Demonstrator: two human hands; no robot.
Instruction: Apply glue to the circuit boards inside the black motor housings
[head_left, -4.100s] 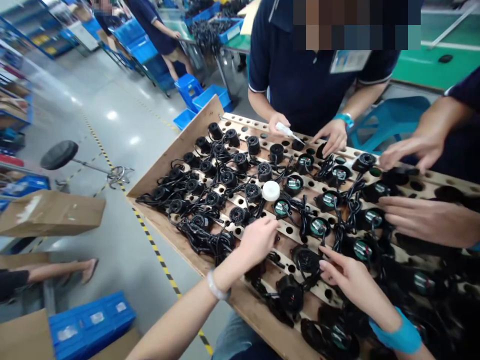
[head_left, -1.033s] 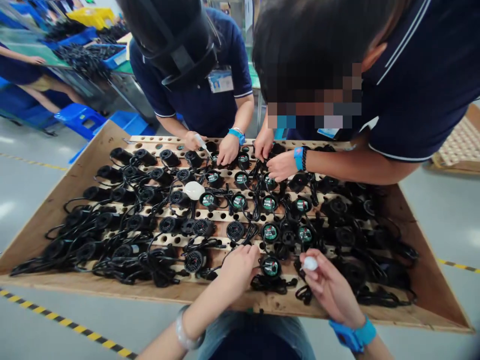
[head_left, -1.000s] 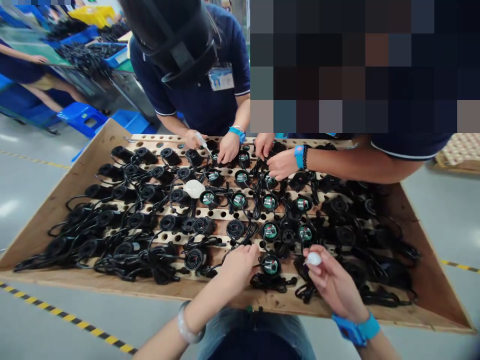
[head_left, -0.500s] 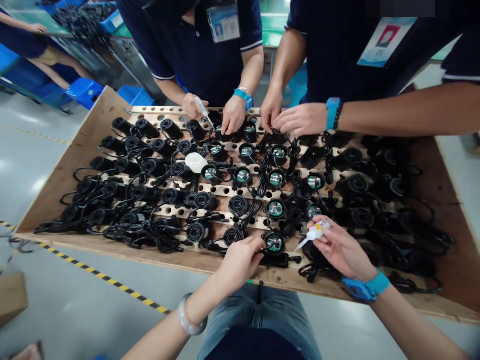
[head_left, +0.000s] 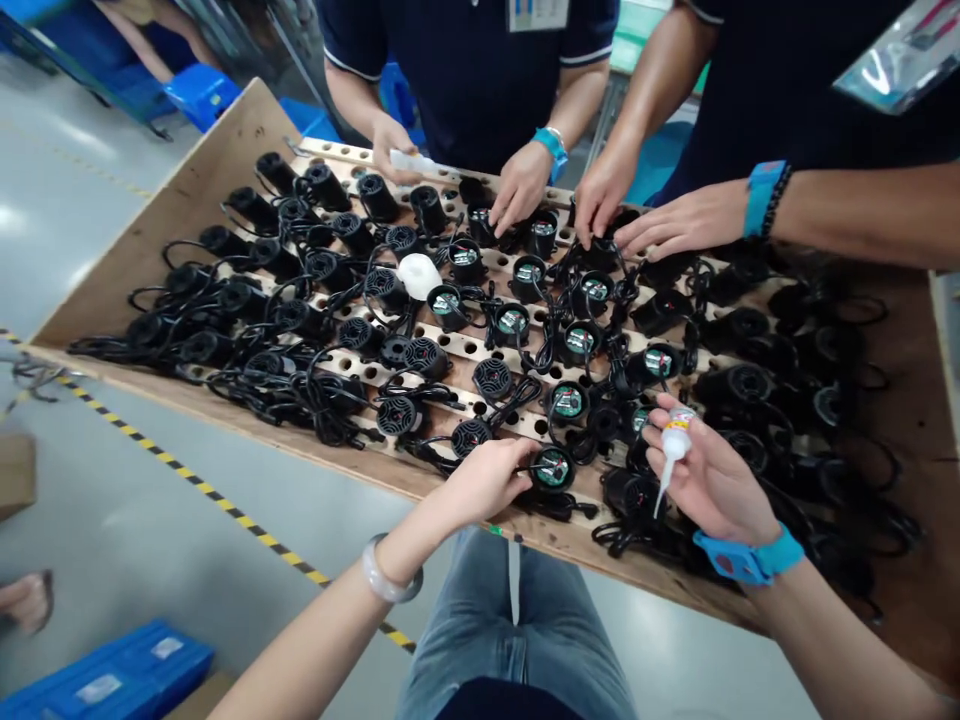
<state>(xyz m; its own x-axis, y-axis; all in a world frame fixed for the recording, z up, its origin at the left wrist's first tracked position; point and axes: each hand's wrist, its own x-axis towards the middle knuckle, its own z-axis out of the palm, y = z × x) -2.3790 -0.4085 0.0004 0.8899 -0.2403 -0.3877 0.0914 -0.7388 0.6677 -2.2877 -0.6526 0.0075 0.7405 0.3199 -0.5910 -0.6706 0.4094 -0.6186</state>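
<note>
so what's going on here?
The person's left hand is at the edge of an open black unit with a green board; the right hand holds a white nozzle bottle, tip down, to its right. Across the wooden tray, one co-worker's hand holds another bottle; a second co-worker's hands are at other black units.

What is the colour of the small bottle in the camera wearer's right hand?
The small bottle is white, with some yellow; the head view shows it best.

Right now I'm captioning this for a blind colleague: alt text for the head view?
A person's right hand holds a white nozzle bottle; their left hand is at an open black unit, green inside, in a wooden tray of similar units. Two co-workers reach in opposite.
</note>
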